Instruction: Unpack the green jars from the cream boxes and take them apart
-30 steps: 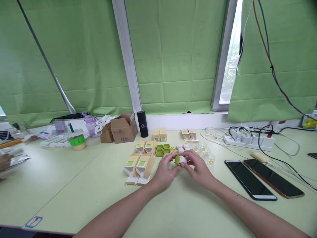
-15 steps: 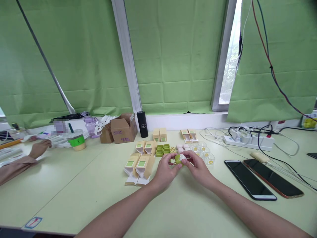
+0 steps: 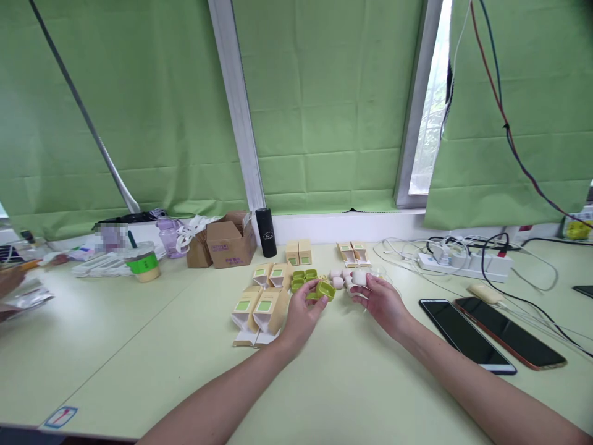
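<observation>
My left hand [image 3: 301, 315] is closed on a small hollow green case [image 3: 326, 289], its opening facing up. A green flap or strap sticks out of the case toward my fingers. To the right, apart from the case, a small white rounded block [image 3: 359, 277] is pinched in my right hand [image 3: 383, 304]. Behind my hands lie several green square cups [image 3: 299, 281], pinkish-white blocks [image 3: 337, 282] and little yellow pieces [image 3: 323, 278]. Clear plastic holders [image 3: 380, 272] are partly hidden behind my right hand.
Open cream cartons [image 3: 266, 307] stand left of my hands, with closed cartons [image 3: 299, 252] behind. Two phones [image 3: 467, 337] and a power strip [image 3: 488, 267] with cables are on the right. A black bottle [image 3: 265, 232], brown box [image 3: 229, 242], cup [image 3: 142, 262] and another person's blurred hand [image 3: 12, 281] are leftward.
My hands have moved apart. The white block has come out of the green case and moved right in my right hand. The other person's hand has moved left, holding something silvery.
</observation>
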Demonstrator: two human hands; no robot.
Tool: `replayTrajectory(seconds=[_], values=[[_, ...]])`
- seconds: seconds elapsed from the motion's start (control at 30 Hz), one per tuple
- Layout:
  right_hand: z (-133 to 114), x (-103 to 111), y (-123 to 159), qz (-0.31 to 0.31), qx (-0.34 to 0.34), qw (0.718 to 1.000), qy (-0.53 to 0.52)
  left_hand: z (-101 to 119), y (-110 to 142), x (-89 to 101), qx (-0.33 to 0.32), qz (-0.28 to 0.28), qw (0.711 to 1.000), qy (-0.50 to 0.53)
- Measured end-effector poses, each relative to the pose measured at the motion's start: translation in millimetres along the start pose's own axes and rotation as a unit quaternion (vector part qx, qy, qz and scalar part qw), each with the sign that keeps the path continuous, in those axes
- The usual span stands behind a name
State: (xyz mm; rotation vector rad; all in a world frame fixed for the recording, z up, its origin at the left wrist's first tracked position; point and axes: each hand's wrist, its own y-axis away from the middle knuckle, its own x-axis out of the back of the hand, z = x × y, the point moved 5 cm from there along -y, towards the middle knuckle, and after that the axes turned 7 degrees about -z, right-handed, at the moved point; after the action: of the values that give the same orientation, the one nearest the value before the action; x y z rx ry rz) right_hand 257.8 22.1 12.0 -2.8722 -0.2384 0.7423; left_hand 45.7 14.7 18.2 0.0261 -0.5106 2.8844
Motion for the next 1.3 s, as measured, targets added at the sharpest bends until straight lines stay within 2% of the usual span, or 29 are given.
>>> replayTrajectory(seconds=[0.2,0.5,0.7,1.03,1.2,1.3], values=[[-5.4,-10.1,4.8,-0.021,0.0,1.0,0.004,5.1,1.5,-1.4,-0.007,-0.003,1.0,-0.005],[-13.8,-15.9,7.9,-0.01,0.016,1.0,0.02,5.8,1.7,-1.1,-0.015,0.001,1.0,-0.014],[-21.5,-19.7,9.8,-0.001,0.047,0.997,0.067,4.5,1.7,0.1,-0.019,0.002,0.999,-0.031],[-15.0,-16.3,4.8,-0.012,0.068,0.988,0.141,4.6,2.6,-2.9,-0.024,-0.009,0.999,-0.044],[-18.5,-19.3,2.4,-0.012,0.096,0.975,0.198,6.0,2.3,-1.3,-0.027,0.003,0.999,-0.045],[-23.9,-20.0,1.0,0.006,0.136,0.949,0.286,6.1,2.4,1.1,-0.027,0.015,0.999,-0.041]])
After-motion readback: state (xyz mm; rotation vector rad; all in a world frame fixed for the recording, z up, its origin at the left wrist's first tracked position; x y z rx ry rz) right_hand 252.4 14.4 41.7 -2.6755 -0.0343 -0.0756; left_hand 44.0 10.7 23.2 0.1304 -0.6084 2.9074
